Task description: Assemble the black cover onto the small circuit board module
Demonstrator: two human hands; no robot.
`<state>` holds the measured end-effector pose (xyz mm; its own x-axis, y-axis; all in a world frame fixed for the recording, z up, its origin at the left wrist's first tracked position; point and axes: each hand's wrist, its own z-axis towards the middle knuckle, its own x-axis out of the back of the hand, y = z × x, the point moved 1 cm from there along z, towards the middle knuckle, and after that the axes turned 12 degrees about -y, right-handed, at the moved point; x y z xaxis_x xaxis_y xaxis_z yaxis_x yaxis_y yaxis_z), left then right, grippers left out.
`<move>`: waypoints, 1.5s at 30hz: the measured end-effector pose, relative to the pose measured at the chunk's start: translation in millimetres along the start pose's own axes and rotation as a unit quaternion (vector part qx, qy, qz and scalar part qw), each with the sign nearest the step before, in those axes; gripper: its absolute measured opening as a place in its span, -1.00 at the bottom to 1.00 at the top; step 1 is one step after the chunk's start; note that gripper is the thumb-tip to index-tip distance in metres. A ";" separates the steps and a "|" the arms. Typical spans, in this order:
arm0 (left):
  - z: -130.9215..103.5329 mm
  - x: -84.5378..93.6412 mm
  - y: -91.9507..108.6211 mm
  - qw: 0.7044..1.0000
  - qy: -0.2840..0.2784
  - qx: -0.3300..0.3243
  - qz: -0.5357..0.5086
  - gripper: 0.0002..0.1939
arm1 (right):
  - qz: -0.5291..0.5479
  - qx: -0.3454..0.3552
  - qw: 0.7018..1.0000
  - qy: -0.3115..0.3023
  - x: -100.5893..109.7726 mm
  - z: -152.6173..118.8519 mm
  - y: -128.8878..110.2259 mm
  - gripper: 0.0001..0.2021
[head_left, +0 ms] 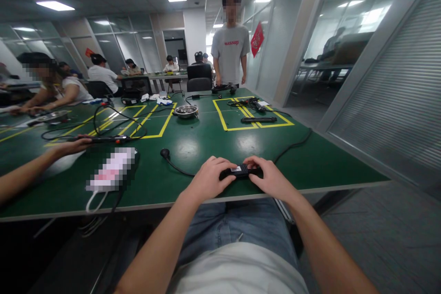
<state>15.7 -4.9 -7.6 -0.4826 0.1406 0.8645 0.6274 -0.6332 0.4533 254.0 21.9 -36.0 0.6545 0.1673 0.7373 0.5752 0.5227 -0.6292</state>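
A small black box [240, 171] with a white label lies at the table's front edge, between my two hands. My left hand [214, 175] grips its left end, thumb below and fingers above. At its right end my right hand [270, 175] closes round it, fingers curled over the top. From the left side a black cable runs to a round black plug [165, 153] resting on the green table [213, 144]. Another black cable [292, 147] leads from behind my right hand toward the table's right edge.
Beyond are a metal bowl [186, 111], a black bar [258, 120] and coiled cables [253, 104] within yellow tape. At left, a co-worker's hand [81, 144] holds a black rod [110, 138] near a blurred pink-white item [112, 170]. A person [231, 50] stands across the table.
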 end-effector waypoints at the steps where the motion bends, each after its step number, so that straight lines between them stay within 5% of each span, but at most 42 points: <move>1: 0.1 0.0 -0.2 1.000 -0.001 0.004 0.000 -0.73 | -0.003 -0.001 1.000 -0.001 0.1 -0.3 -0.2 -0.64; 26: 1.5 -3.6 -1.8 0.999 0.001 -0.031 0.012 -0.75 | -0.006 0.000 1.000 -0.006 1.1 -2.4 -1.4 -0.65; 45: 3.0 -2.5 0.1 0.999 0.004 0.020 -0.036 -0.77 | -0.013 -0.009 1.000 -0.011 0.8 -3.9 -0.6 -0.70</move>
<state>18.8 -3.1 -9.0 -0.5318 0.1779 0.8280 0.6148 -0.5913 0.5219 256.1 18.6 -36.0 0.6290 0.1719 0.7581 0.6000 0.5127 -0.6141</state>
